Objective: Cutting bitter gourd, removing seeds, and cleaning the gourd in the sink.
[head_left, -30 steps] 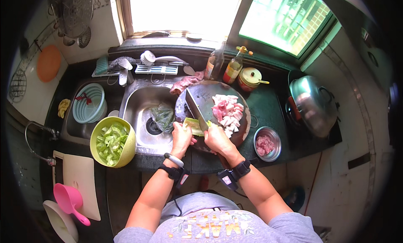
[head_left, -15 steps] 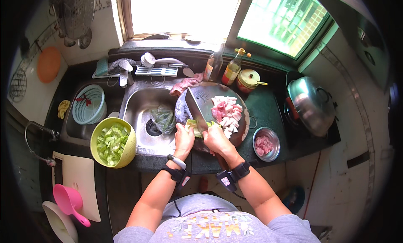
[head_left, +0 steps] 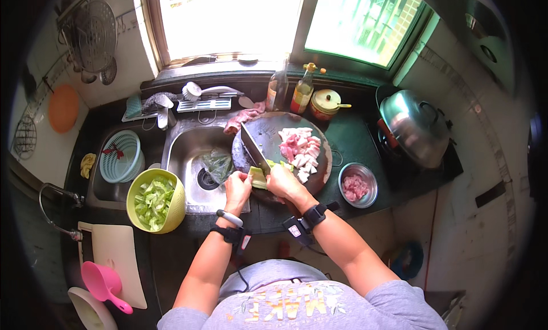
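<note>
My right hand (head_left: 285, 183) is closed around a cleaver, its handle mostly hidden under the palm. The cleaver's broad blade (head_left: 254, 147) slants away to the far left over a round chopping board (head_left: 262, 123). Just left of the blade, my left hand (head_left: 237, 188) pinches the end of a pale green leafy vegetable stalk (head_left: 258, 178), which lies at the board's near edge. Some green pieces (head_left: 283, 165) show beyond my right knuckles. Pink and white sliced meat (head_left: 301, 150) is heaped on the board's right half.
Left of the board is a steel sink (head_left: 197, 136) with a plastic bag (head_left: 218, 167). A yellow-green basket (head_left: 181, 207) of cut greens stands at its near left corner. A bowl (head_left: 372, 197) of minced meat sits right. Bottles (head_left: 301, 91) and a lidded jar (head_left: 326, 105) stand behind.
The whole view has shifted slightly. My left fingers have drawn a little away from the blade, and more of the vegetable stalk shows between my hands. The right hand keeps its grip on the cleaver.
</note>
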Action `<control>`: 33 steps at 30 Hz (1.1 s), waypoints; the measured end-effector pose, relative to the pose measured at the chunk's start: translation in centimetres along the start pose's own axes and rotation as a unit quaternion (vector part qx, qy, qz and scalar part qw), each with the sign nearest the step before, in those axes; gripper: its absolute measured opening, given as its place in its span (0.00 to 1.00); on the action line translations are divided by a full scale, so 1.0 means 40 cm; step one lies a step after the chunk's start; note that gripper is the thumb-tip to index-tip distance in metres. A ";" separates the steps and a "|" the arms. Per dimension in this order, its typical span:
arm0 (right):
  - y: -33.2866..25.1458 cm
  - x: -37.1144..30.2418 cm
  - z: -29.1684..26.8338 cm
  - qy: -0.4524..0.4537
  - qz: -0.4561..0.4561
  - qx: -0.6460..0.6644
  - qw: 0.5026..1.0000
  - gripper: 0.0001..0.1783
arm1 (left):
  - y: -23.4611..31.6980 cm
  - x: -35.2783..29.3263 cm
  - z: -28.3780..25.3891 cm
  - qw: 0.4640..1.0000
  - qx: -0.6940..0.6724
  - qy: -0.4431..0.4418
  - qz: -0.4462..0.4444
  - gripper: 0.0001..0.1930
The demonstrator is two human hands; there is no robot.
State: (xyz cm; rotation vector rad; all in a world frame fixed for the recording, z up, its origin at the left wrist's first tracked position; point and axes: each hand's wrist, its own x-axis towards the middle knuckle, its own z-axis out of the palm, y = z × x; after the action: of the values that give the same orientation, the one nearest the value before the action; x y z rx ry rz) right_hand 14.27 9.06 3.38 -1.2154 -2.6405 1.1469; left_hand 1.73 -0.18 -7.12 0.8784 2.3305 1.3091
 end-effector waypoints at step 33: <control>-0.036 -0.083 -0.060 0.083 -0.007 0.067 0.994 0.19 | 0.050 0.012 -0.020 0.964 -0.232 -0.059 -0.117 0.09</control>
State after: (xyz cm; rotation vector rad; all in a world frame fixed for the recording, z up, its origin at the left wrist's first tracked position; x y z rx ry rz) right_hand 16.35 7.72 6.93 -1.2090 -2.4055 1.1462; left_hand 1.65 0.39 -5.01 0.4972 1.8486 1.5545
